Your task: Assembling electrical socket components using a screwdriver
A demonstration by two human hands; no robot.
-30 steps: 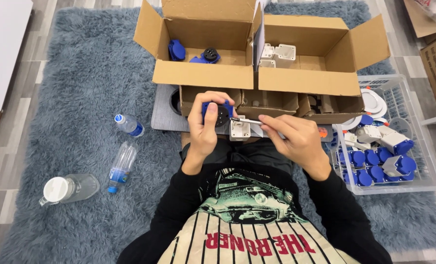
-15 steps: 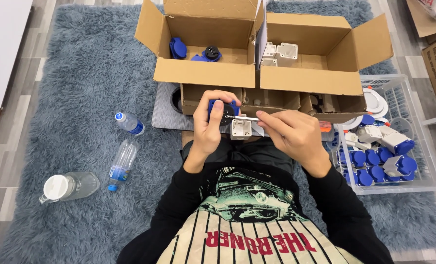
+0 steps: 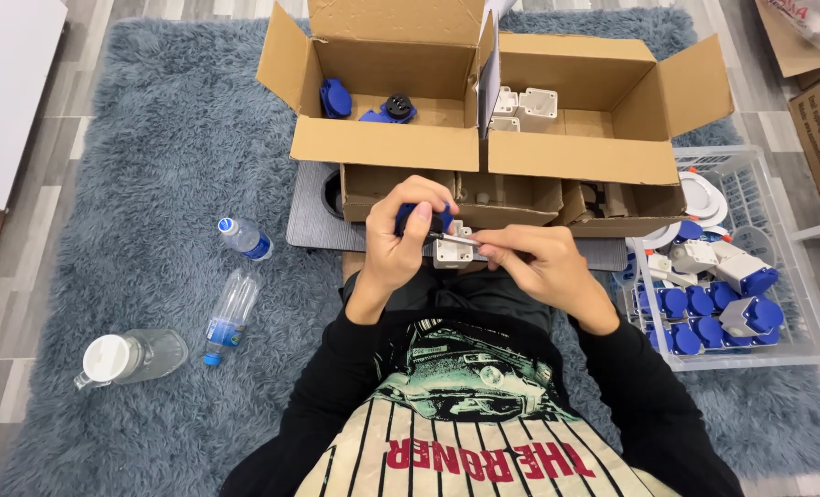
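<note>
— Socket part (image 3: 452, 248), the small white one: where is it?

— Right under the fingertips of both hands, in front of the person's chest and just this side of the low grey board (image 3: 313, 216). The right hand (image 3: 530, 262) has its fingers curled narrow around it from the right, thumb and forefinger pinched near its top edge.

— And the left hand (image 3: 408, 235)?

— Closed in a fist around a screwdriver (image 3: 424, 221) with a blue and black handle. Its thin metal shaft pokes out past the fingers toward the right fingertips, tip resting at the white part.

— What lies beyond the fingers?

— Two open cardboard boxes (image 3: 576, 156) side by side. The one past the left knuckles holds blue caps (image 3: 336, 98); the one past the right knuckles holds white housings (image 3: 525, 106).

— Off to the sides?

— Well away from the right hand's outer side, a clear plastic crate (image 3: 801, 345) full of blue and white plugs. Well away from the left hand's outer side, two plastic bottles (image 3: 230, 308) and a clear jug (image 3: 129, 357) on the shaggy grey rug (image 3: 134, 138).
</note>
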